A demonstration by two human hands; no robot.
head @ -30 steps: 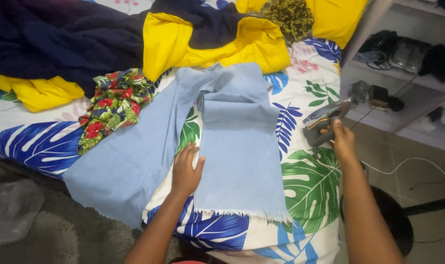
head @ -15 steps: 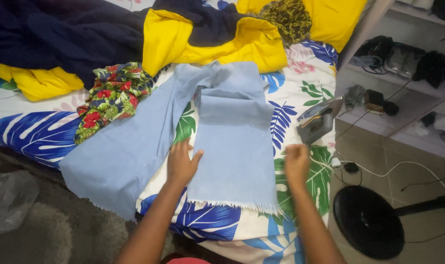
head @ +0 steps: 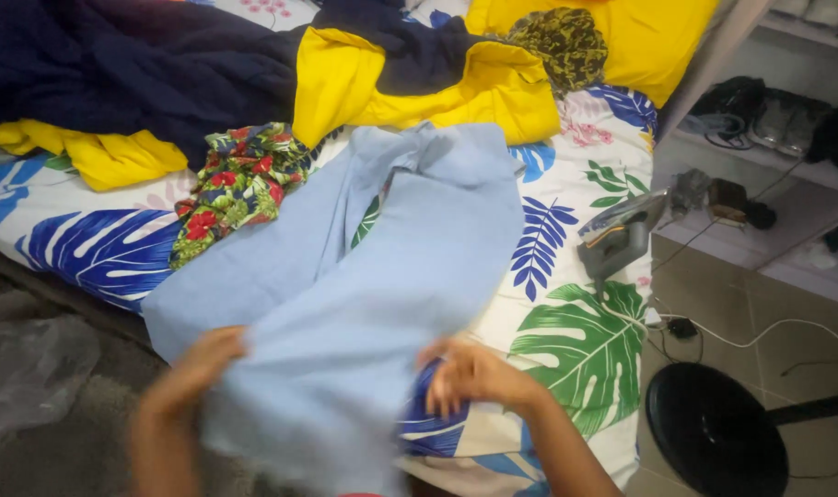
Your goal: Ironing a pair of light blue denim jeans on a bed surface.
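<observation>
Light blue trousers (head: 382,276) spread across the bed (head: 585,340), hem end lifted at the near edge. Left hand (head: 193,368) and right hand (head: 470,377) at either side of that hem, fingers closed on cloth, blurred. Iron (head: 619,241) standing just beyond, right.

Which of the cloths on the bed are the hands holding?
The plain light blue fabric: both hands grip its near edge. The red-flowered cloth, yellow cloth and dark navy cloth lie untouched farther back.
</observation>
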